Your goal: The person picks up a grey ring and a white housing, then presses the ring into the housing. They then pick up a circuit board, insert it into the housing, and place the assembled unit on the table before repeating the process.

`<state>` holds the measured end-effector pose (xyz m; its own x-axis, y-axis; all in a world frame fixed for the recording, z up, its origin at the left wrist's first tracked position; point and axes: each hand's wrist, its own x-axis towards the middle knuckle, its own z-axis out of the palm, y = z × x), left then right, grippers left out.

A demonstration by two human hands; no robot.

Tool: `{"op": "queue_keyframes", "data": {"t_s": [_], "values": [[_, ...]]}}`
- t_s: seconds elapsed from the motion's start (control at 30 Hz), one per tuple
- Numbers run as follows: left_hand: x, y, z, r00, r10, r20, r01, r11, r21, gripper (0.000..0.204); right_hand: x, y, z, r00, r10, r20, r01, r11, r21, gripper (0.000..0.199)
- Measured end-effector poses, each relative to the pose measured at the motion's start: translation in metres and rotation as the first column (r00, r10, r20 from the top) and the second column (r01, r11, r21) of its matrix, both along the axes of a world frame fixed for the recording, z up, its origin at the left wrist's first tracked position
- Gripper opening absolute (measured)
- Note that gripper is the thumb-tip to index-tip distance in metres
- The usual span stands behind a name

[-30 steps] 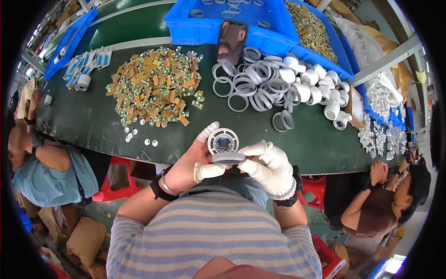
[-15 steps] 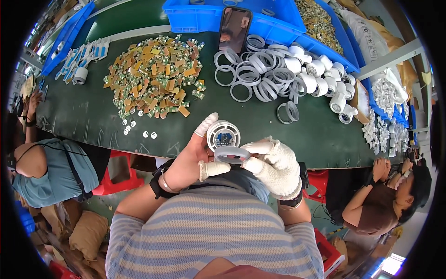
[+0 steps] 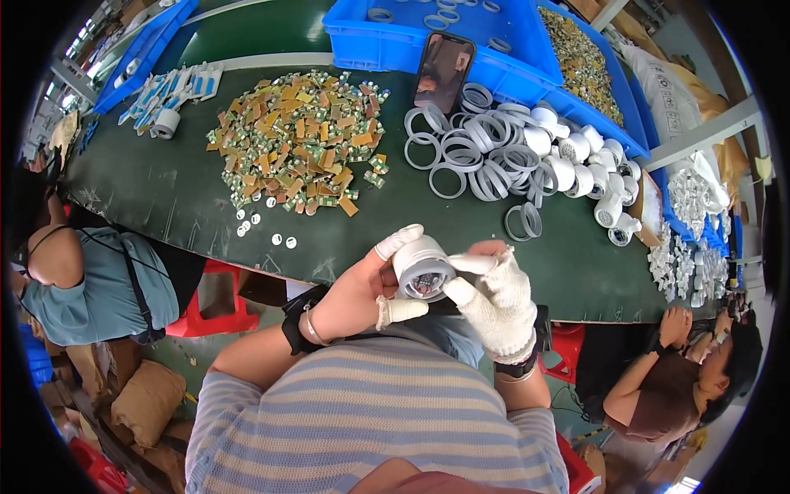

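My left hand [image 3: 350, 300] wraps a white round housing [image 3: 414, 251] near the table's front edge, with white covers on its thumb and a finger. A grey ring [image 3: 425, 266] sits on the housing's open end, facing me. Around the inside of the ring, dark parts show but are too small to name. My right hand [image 3: 500, 309], in a cream knitted glove, closes its thumb and forefinger on the ring's right edge. Past my hands lie a heap of loose grey rings [image 3: 447, 181] and several white housings [image 3: 563, 174].
A large pile of small circuit boards [image 3: 300, 136] lies at centre left, with several white discs [image 3: 277, 240] before it. A phone [image 3: 444, 74] leans on a blue bin [image 3: 362, 45]. Clear plastic parts [image 3: 691, 198] fill the far right. People sit on both sides.
The grey ring has gone from in front of the housing onto its open end. The housing has tilted toward me, hiding its blue inner board. The whole view has shifted slightly.
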<state>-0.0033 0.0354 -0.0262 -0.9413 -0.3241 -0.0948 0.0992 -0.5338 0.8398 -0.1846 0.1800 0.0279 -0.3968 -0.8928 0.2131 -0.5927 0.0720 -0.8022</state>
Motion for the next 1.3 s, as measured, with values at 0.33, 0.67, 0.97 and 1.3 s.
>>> {"op": "queue_keyframes", "data": {"t_s": [0.33,0.67,0.97,1.3], "values": [[0.0,0.002,0.008,0.997,-0.062,-0.036,0.04,0.901,-0.431,0.079,0.018,-0.028,-0.02,0.985,0.043,-0.168,-0.065,0.99,-0.129,0.049],[-0.001,-0.002,0.024,0.977,-0.087,0.197,0.156,0.916,-0.369,0.075,0.011,-0.04,-0.021,0.973,0.042,0.228,-0.053,0.998,0.046,0.03],[-0.043,-0.132,0.0,0.908,0.419,-0.015,0.179,-0.419,-0.89,0.019,-0.059,-0.045,-0.037,0.831,-0.17,-0.53,0.167,0.984,-0.054,0.027],[-0.057,-0.14,-0.012,0.946,0.32,0.047,0.163,-0.349,-0.923,0.015,0.004,0.017,-0.033,0.834,-0.147,-0.531,0.139,0.989,-0.054,0.029]]}}
